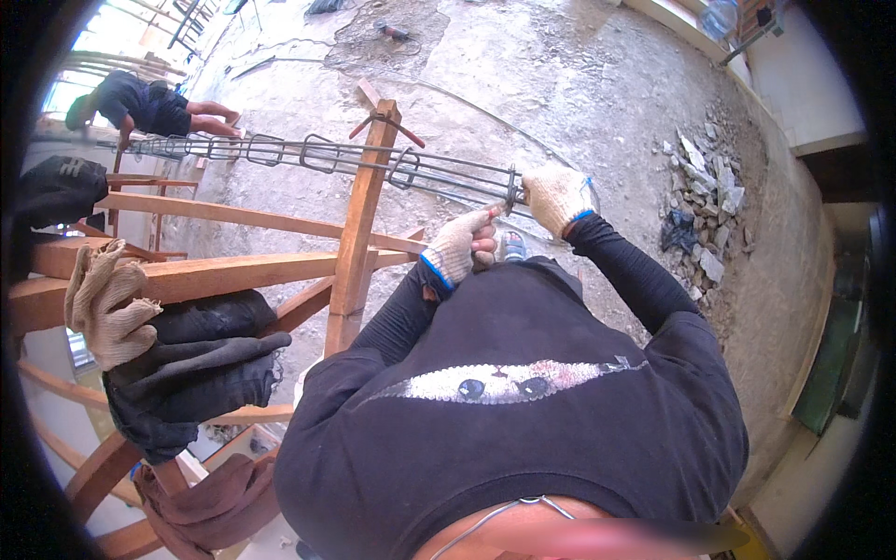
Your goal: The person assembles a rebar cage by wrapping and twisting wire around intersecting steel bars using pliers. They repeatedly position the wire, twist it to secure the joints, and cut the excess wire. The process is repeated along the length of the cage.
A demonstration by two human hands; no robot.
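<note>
A long cage of steel rebar (313, 154) with rectangular stirrups runs from the far left to its near end in front of me. My right hand (560, 198), in a cream knit glove with a blue cuff, is closed at that end, beside the last stirrup (512, 186). Curled just below it is my left hand (457, 246), in a matching glove with bare fingertips, its forefinger against the stirrup. Whatever lies between the fingers of either hand is hidden or too small to name. An upright wooden post (360, 210) stands by the cage; a tool with reddish handles (411, 136) lies across its top.
Wooden beams (215, 275) at left carry a cream glove (107, 303) and dark cloths (196, 373). Another person (149, 105) bends over the cage's far end. Broken rubble (709, 201) is heaped at right, and a thin rod (448, 91) lies on the rough concrete floor.
</note>
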